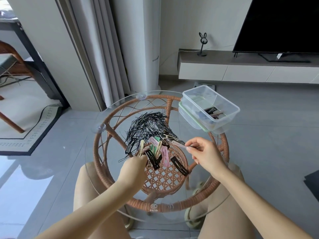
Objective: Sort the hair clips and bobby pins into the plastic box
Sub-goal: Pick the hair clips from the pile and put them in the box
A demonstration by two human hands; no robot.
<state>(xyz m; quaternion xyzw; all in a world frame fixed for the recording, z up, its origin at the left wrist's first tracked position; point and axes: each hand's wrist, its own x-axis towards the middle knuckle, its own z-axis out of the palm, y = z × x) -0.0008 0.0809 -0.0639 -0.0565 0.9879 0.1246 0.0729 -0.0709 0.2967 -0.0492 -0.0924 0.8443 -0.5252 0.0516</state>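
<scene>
The left hand (136, 163) hides its fingertips among the hair clips (164, 155); the television (279, 23), at two o'clock, is cropped.

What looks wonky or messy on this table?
The clear plastic box sits on its green-rimmed lid at the far right edge of the round glass table and seems to poke out past the wicker rim, so it could tip. The thin black bobby pins lie in a tangled heap.
</scene>
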